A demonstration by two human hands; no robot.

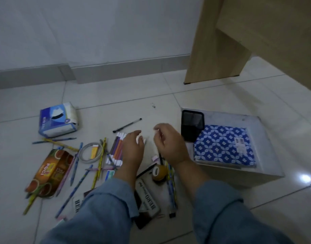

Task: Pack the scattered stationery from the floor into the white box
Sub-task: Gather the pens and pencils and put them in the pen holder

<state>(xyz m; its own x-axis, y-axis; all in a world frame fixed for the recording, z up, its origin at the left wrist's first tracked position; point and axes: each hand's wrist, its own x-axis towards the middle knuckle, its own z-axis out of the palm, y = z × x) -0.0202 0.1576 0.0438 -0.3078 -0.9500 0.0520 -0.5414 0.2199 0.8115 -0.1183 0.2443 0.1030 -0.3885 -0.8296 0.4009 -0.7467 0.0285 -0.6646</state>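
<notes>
Both hands, left hand (133,144) and right hand (167,140), hover half-open over markers (117,148) and pencils (100,161); my white box (267,138) holds a patterned pouch (223,145) and black holder (191,125).

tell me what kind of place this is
Probably a room in a home or small office: a pale tiled floor, a plain wall with a grey skirting board, and the leg of a light wooden desk.
</notes>
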